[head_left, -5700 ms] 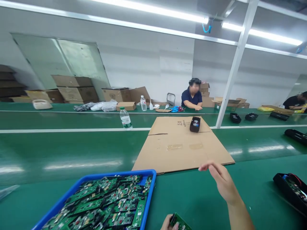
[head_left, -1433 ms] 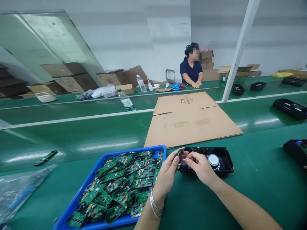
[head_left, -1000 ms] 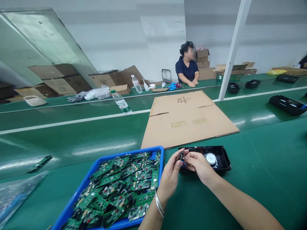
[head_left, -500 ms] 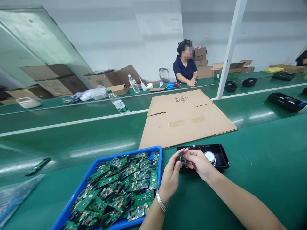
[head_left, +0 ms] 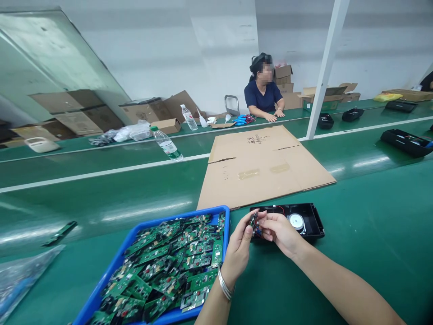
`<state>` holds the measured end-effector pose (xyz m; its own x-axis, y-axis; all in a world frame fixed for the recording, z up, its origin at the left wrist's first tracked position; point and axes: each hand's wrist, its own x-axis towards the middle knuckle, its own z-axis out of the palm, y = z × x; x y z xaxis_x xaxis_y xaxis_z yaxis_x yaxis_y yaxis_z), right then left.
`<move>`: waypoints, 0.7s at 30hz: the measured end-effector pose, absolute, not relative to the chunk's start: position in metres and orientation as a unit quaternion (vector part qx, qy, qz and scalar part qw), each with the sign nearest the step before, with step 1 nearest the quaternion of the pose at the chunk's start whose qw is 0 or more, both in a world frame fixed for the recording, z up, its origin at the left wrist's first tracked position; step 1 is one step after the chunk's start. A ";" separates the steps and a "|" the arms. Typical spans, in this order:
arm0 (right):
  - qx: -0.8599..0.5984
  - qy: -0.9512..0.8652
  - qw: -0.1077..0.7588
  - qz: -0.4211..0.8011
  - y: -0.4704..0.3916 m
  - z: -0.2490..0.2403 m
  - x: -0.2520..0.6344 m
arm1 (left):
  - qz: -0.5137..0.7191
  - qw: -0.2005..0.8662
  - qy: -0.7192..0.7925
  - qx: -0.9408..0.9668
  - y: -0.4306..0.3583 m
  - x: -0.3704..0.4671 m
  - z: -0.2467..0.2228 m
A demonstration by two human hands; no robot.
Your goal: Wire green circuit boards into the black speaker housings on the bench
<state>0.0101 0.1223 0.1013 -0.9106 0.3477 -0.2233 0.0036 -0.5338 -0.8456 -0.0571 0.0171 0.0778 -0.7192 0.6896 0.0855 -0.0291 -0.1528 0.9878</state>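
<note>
My left hand (head_left: 241,241) is closed on a small circuit board (head_left: 253,220), held upright between thumb and fingers. The fingertips of my right hand (head_left: 279,230) are pinched together against the near side of that board. Small red and blue bits show between the hands, but what the right fingers grip is too small to make out. Just behind the hands lies an open black case (head_left: 313,219) with a round silver speaker (head_left: 296,222) and a thin red wire (head_left: 280,208) in it. My hands hide its left part.
A blue tray (head_left: 226,234) heaped with green boards stands left of my hands. Beyond lies a flat cardboard sheet (head_left: 260,167). A bottle (head_left: 167,144), a loose board (head_left: 60,233) and a black case (head_left: 406,142) are on the line. A co-worker (head_left: 264,92) sits opposite.
The board in my left hand has tilted a little, and that hand has shifted slightly left. The loose board and the far-right case have moved right. The co-worker's hands have spread apart.
</note>
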 end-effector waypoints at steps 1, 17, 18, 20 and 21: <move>-0.186 -0.474 0.098 0.855 0.122 0.101 0.010 | 0.699 0.249 0.604 0.291 0.017 -0.058 0.078; -0.178 -0.536 0.097 0.820 0.125 0.096 0.010 | 0.634 0.202 0.654 0.360 0.020 -0.053 0.083; -0.173 -0.556 0.096 0.807 0.125 0.096 0.011 | 0.617 0.205 0.663 0.371 0.019 -0.054 0.087; -0.149 -0.616 0.085 0.769 0.126 0.098 0.015 | 0.579 0.211 0.685 0.389 0.013 -0.058 0.096; -0.131 -0.657 0.081 0.738 0.128 0.100 0.018 | 0.563 0.211 0.698 0.390 0.009 -0.060 0.100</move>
<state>0.0179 0.1278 0.1004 -0.9525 0.2920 -0.0862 0.0521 -0.1226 -0.9911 -0.0599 0.0087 0.1002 -0.6075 0.7810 0.1446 0.3071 0.0631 0.9496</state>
